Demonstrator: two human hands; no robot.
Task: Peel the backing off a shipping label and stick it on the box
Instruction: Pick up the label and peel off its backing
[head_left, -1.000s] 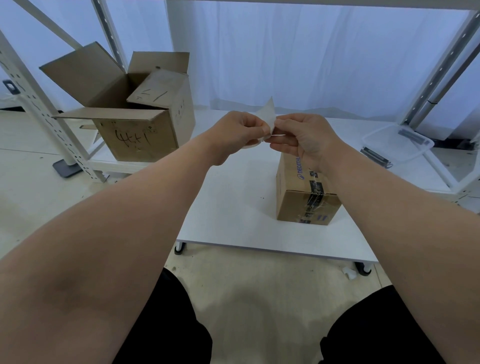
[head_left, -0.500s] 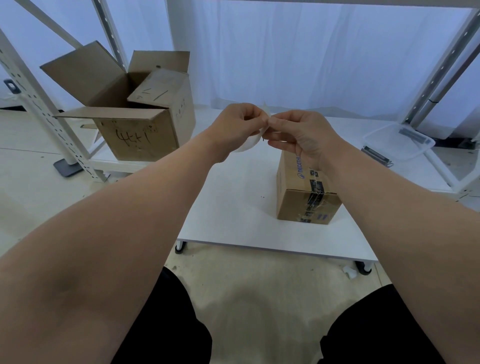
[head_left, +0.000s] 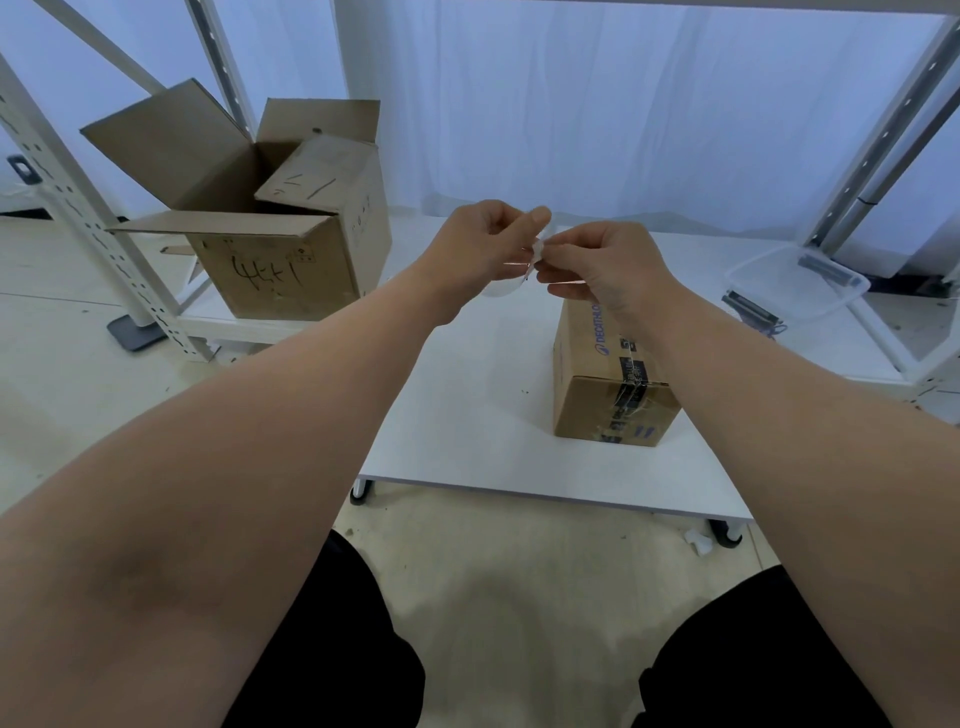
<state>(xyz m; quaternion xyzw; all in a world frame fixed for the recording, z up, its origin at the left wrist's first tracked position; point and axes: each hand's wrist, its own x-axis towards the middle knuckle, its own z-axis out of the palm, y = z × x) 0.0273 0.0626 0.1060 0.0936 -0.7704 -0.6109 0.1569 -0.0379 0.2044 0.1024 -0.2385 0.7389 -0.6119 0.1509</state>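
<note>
Here, the left hand (head_left: 483, 244) and the right hand (head_left: 608, 265) meet fingertip to fingertip in the air. Both pinch the white shipping label (head_left: 501, 288) between thumb and finger. The label curls down under the left hand, above the white table (head_left: 467, 415). The small taped cardboard box (head_left: 597, 384) sits on the table at 5 o'clock from the hands, apart from the label. A big open cardboard box (head_left: 275, 275) with writing stands at 9 o'clock. A clear plastic tub (head_left: 800, 283) lies at 3 o'clock.
</note>
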